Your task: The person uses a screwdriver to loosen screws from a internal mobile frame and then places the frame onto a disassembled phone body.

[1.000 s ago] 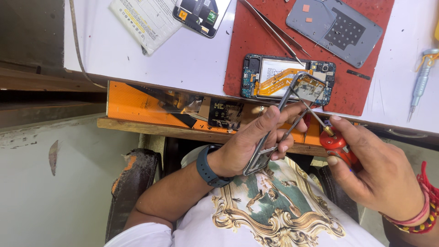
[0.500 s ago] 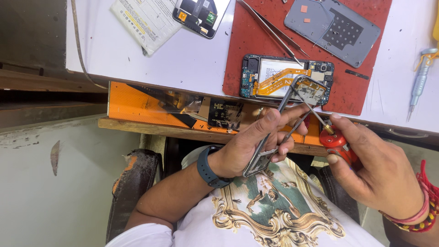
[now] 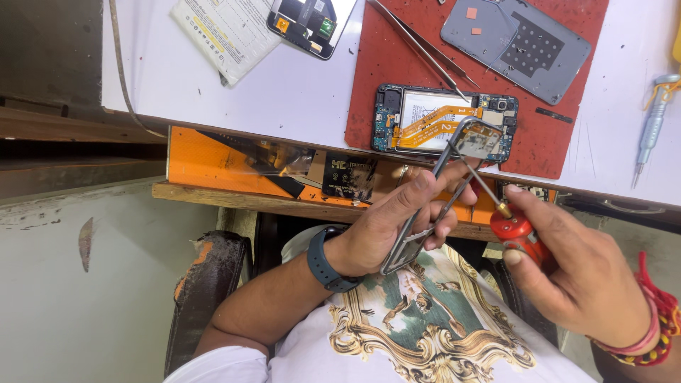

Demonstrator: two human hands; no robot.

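My left hand [image 3: 397, 223] grips a thin grey phone mid-frame [image 3: 440, 188], held upright and tilted above my lap. My right hand [image 3: 574, 266] holds a red-handled screwdriver [image 3: 507, 220], its metal tip resting against the upper part of the frame. Just beyond, an opened phone [image 3: 443, 122] with an exposed battery and orange flex cable lies on a red work mat [image 3: 397, 71]. A grey phone back cover [image 3: 518, 42] rests farther back on the same mat.
Tweezers [image 3: 418, 41] lie across the mat. A second dismantled phone [image 3: 308, 21] and a printed paper [image 3: 223, 32] sit on the white table [image 3: 298, 92]. A blue-grey screwdriver [image 3: 649, 128] lies at the right. An orange drawer front [image 3: 213, 170] runs below the table edge.
Both hands and the frame stay almost still; the view has shifted very slightly.
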